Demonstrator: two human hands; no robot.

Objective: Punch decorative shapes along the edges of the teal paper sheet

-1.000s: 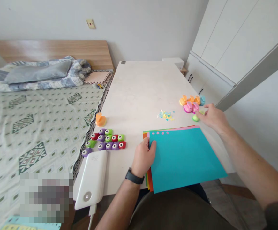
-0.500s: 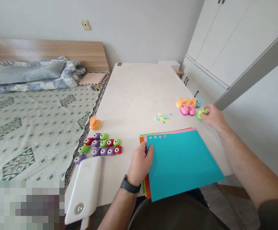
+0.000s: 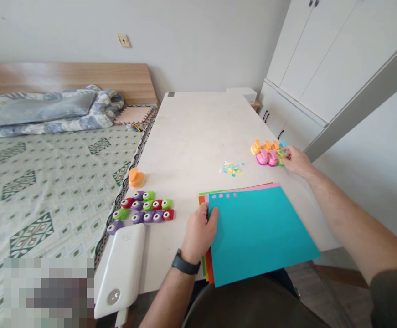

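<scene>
My left hand (image 3: 201, 232) grips the left edge of a stack of coloured paper, thumb on top. The top sheet is blue paper (image 3: 263, 232), with a row of small punched shapes along its upper left edge showing pink beneath. Out at the right, my right hand (image 3: 297, 160) has its fingers closed on a green craft punch (image 3: 280, 157), mostly hidden by the fingers. That punch stands against the pink punches (image 3: 267, 157). Behind them are several orange punches (image 3: 265, 146) and a light blue punch (image 3: 282, 144), partly covered.
Small paper cut-outs (image 3: 232, 169) lie scattered mid-table. At the left are an orange punch (image 3: 136, 178), several small purple, green and red punches (image 3: 147, 205), and a white power bank (image 3: 121, 269) with a cable. A bed (image 3: 64, 173) adjoins the left; cabinets (image 3: 307, 59) stand right.
My right hand has moved the green punch slightly left, up against the pink punches. My left hand stays on the paper stack.
</scene>
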